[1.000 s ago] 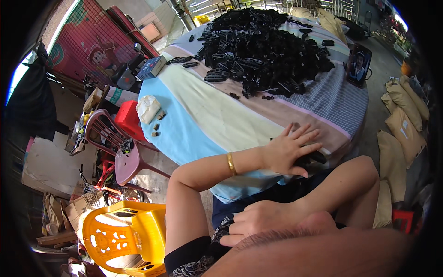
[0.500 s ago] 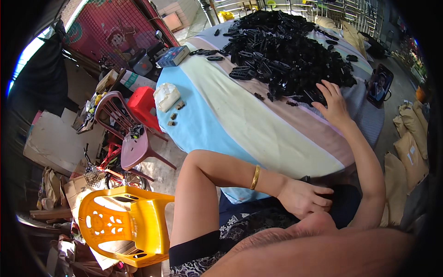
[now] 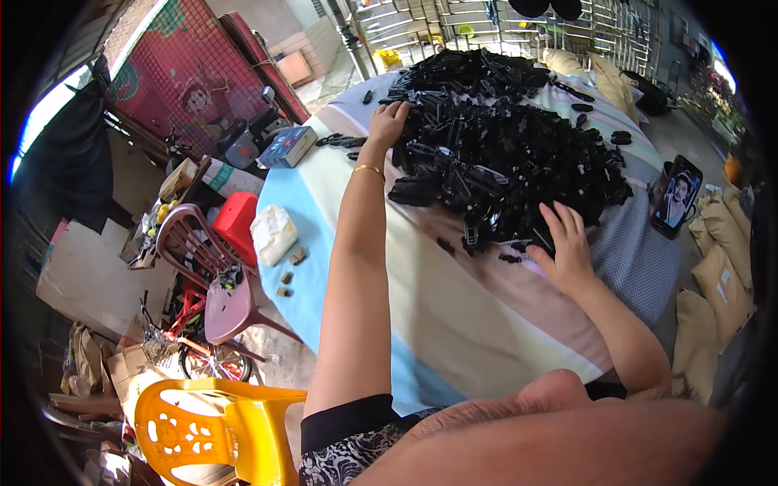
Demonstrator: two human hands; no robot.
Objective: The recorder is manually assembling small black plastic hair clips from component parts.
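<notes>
Both hands on black parts heap (image 3: 502, 154), left hand (image 3: 387, 123) far edge, right hand (image 3: 565, 245) near edge

A table covered with a soft cloth in blue, cream and pink stripes (image 3: 454, 324) holds a big heap of small black plastic parts (image 3: 502, 146). A white crumpled bag (image 3: 273, 233), a blue box (image 3: 288, 147) and a propped-up phone (image 3: 677, 197) sit on it too.

Single view: camera on my head, left of the pair, fisheye. It looks steeply down and forward over the bench (image 3: 454, 324), close enough that my chin fills the lower edge. Both forearms enter from below. Edges bend near the rim.
</notes>
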